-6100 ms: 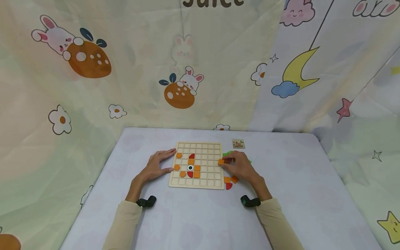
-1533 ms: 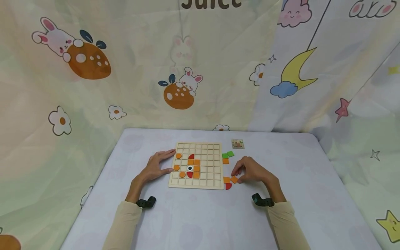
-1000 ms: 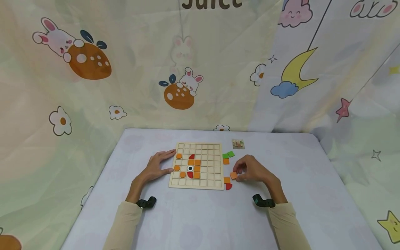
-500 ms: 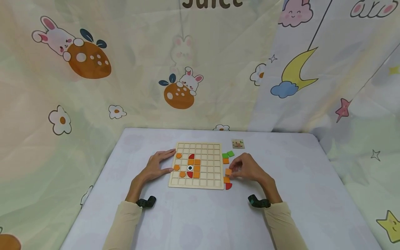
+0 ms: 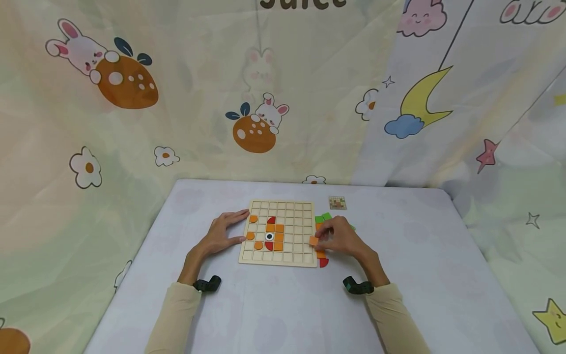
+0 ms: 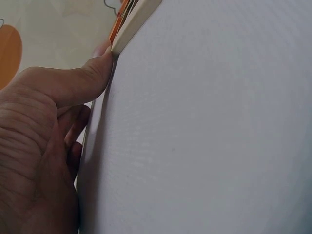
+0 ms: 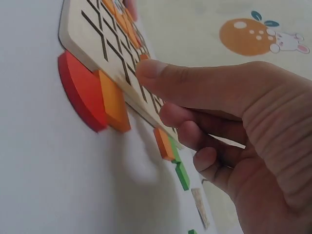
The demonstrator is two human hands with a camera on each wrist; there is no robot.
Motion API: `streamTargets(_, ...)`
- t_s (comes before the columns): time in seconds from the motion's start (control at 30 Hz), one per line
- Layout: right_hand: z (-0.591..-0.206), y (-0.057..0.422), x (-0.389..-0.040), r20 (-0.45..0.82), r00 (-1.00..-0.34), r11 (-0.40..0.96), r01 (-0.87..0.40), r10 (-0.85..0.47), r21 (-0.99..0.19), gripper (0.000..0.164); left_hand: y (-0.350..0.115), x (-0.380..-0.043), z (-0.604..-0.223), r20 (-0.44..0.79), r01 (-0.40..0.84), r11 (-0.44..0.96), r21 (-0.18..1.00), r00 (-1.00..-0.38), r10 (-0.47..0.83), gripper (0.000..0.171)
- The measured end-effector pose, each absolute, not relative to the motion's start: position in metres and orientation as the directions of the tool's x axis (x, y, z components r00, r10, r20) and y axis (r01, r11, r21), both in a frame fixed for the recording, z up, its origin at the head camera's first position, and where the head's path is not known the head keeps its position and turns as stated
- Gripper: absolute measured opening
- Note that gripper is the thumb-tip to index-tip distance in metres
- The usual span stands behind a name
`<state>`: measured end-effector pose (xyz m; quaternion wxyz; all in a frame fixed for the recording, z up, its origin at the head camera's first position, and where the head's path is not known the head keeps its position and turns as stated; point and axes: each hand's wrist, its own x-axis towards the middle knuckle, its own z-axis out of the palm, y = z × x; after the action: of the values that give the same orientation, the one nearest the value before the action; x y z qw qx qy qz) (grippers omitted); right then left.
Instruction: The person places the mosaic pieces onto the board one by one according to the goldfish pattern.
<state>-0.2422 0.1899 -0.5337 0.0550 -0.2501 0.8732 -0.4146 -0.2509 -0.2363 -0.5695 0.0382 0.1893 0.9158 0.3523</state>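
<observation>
A square wooden grid board (image 5: 297,251) lies on the table. My left hand (image 5: 218,232) rests at its left edge, fingers extended; in the left wrist view the thumb (image 6: 90,80) presses the board's side. Between thumb and fingertips, my right hand (image 5: 342,237) pinches an orange square tile (image 5: 313,240) over the board's right border. Most of that tile is hidden behind the thumb in the right wrist view. On the grid, orange squares (image 5: 278,237) and two red quarter-circles (image 5: 269,246) surround a white eye tile (image 5: 269,236). Several orange discs (image 5: 258,245) sit toward the left.
Right of the board lie a red quarter-circle (image 7: 80,92), an orange square (image 7: 114,105), another orange square (image 7: 164,145) and green tiles (image 7: 182,176). The right hand partly covers this group in the head view. A small pattern card (image 5: 338,202) lies farther back.
Another orange square now sits on the grid, upper right of the eye tile. The right hand then picked up a loose orange square and carried it left to the board's border. The left hand stayed put.
</observation>
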Motion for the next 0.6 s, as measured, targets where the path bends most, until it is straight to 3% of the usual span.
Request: streamTargets(0.6, -0.542, 0.144, -0.239, 0.096, -0.831, 0.465, -0.398, -0.548, -0.791, 0.020, -0.236, -0.251, -0.568, 0.048, 0.306, 0.678, 0.668, -0.927, 0.371, 0.084)
